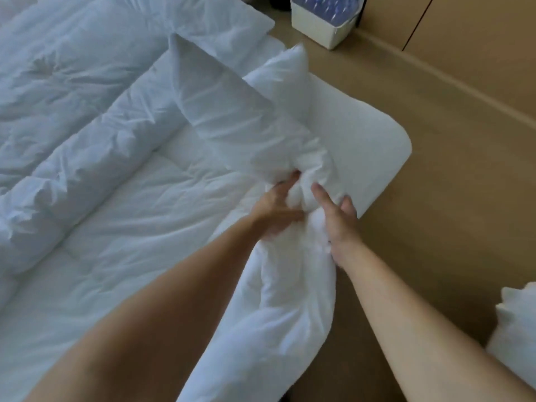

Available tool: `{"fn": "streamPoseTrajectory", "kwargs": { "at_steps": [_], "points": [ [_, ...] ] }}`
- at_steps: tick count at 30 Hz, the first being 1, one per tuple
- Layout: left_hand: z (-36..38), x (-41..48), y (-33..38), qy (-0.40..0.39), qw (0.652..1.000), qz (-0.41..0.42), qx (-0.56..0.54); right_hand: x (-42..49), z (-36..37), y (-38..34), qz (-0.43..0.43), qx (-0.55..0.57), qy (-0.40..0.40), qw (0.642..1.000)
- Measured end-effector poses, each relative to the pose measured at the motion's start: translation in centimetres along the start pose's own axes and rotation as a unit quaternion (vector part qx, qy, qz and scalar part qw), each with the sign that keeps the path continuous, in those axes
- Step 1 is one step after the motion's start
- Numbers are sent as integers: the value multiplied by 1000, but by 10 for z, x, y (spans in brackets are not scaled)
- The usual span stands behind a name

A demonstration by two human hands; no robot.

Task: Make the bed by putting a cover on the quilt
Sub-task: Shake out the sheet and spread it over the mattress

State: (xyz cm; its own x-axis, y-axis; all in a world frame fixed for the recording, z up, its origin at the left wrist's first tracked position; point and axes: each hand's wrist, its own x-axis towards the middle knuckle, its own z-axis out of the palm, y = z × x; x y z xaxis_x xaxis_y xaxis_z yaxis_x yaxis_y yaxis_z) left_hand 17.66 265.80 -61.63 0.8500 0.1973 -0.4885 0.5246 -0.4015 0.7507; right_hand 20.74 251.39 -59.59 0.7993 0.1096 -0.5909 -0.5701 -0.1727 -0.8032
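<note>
The quilt (139, 227) is white and padded, with faint stitched squares. It lies flat over the near part of the bed, and its right edge is gathered into a thick roll that hangs off the bedside. The cover (72, 82) is thinner, crinkled, bluish-white cloth heaped across the far side, with a long rolled ridge lying on the quilt.

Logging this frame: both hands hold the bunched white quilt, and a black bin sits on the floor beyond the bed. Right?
No: the head view shows the bin is white, not black. The left hand and right hand do hold the bunched quilt.
</note>
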Motion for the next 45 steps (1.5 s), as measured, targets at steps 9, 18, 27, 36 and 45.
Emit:
{"fn": "streamPoseTrajectory", "kwargs": {
  "at_steps": [9,18,27,36,45],
  "points": [
    [-10,123,73,241,961,99,98,157,-88,-44,48,-106,215,970],
    [107,225,142,-63,891,-40,449,214,-182,-34,166,140,207,954],
    [110,229,185,-118,848,-158,491,228,-219,-74,182,-388,-197,882],
    [144,71,438,-59,898,16,436,71,-389,-252,-186,-533,-81,822],
    [138,-19,606,88,923,103,360,0,-494,-424,-323,-575,21,751]
  ]
}}
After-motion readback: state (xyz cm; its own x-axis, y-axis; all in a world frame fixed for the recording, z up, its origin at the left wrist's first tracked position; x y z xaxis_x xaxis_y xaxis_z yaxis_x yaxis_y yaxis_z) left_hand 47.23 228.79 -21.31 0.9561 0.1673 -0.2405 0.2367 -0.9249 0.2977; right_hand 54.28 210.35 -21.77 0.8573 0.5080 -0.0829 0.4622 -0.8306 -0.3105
